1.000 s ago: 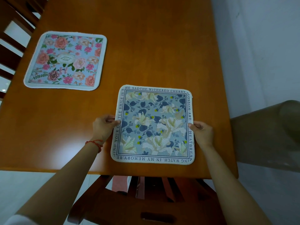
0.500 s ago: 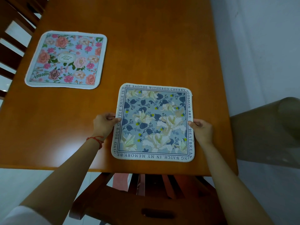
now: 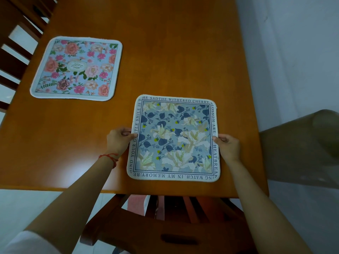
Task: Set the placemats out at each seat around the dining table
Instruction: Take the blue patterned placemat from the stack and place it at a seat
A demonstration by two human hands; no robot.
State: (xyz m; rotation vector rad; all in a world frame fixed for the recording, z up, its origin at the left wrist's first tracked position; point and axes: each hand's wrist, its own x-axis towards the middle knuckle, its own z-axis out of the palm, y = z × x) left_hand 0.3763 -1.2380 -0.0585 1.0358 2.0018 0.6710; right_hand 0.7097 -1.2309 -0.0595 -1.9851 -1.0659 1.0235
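Observation:
A blue placemat (image 3: 174,138) with white lilies and a lettered border lies flat on the orange wooden dining table (image 3: 165,52), near its front edge. My left hand (image 3: 119,139) pinches the mat's left edge, thumb on top. My right hand (image 3: 228,147) pinches the right edge the same way. A second placemat (image 3: 77,68), pale blue with pink and peach flowers, lies flat at the table's left side, apart from both hands.
A wooden chair (image 3: 165,233) stands tucked under the table's front edge, below my arms. Slatted chair backs (image 3: 16,57) line the left side. A white wall (image 3: 293,52) runs along the right, with a brownish blurred object (image 3: 302,151) beside the table's right corner.
The blue placemat has slid a little away from the front edge, with both hands still holding its sides.

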